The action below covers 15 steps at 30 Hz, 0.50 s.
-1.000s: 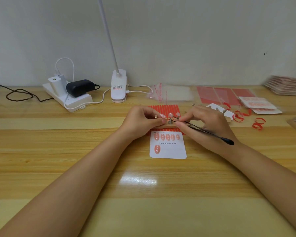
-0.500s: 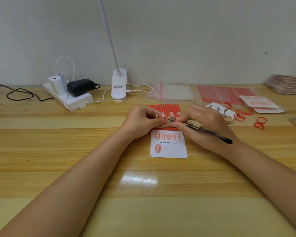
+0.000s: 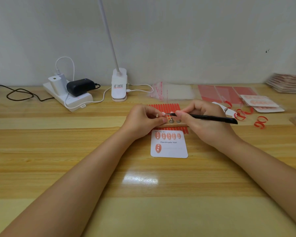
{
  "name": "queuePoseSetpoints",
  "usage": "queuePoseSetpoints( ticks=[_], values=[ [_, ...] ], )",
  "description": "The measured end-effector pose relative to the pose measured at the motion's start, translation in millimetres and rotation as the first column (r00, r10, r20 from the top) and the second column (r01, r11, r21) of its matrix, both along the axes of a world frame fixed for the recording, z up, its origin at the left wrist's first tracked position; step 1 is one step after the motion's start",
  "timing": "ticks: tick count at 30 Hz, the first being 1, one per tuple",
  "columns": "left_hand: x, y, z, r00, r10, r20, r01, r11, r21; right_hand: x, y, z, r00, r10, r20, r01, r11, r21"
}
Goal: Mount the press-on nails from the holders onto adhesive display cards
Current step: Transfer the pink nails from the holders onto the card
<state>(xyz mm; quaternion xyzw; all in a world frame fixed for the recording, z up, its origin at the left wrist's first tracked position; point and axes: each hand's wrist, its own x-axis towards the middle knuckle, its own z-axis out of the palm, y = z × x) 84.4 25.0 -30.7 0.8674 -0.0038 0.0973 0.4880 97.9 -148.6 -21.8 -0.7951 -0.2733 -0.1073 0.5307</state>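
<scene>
A white display card (image 3: 169,149) printed "Handmade Nail" lies on the table with several pink nails stuck on it. Just behind it a wooden holder strip (image 3: 176,124) carries small metal stands (image 3: 171,120). My left hand (image 3: 142,119) pinches one stand with a pink nail (image 3: 163,113) on top, lifted off the strip. My right hand (image 3: 203,120) grips black tweezers (image 3: 210,117), whose tips touch that nail. Another pink nail (image 3: 171,113) shows behind the tips.
A red striped adhesive sheet (image 3: 162,106) lies under the holder. Red curled strips (image 3: 260,123), finished cards (image 3: 261,104) and clear bags (image 3: 174,93) sit at the right back. A lamp base (image 3: 119,88) and a power strip (image 3: 70,98) stand at the back left.
My right hand has risen and turned, so the tweezers now lie nearly level and point left at the nail. My left hand has lifted the stand slightly off the strip.
</scene>
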Motion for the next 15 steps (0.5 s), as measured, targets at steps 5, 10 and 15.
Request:
queuePoseSetpoints(
  ticks=[5, 10, 15],
  values=[
    [-0.3, -0.2, 0.8, 1.000, 0.001, -0.014, 0.000, 1.000, 0.022, 1.3, 1.6, 4.3, 0.999, 0.005, -0.039, -0.004, 0.999, 0.033],
    [-1.9, -1.2, 1.1, 1.000, 0.005, -0.021, -0.004, 0.999, 0.041, 4.9, 0.4, 5.2, 0.997, -0.012, -0.072, 0.015, 0.999, 0.033],
    [-2.8, -0.7, 3.3, 0.999, -0.004, -0.031, 0.004, 1.000, 0.014, 0.7, -4.9, 7.9, 0.996, 0.074, -0.052, -0.077, 0.995, -0.056]
  ],
)
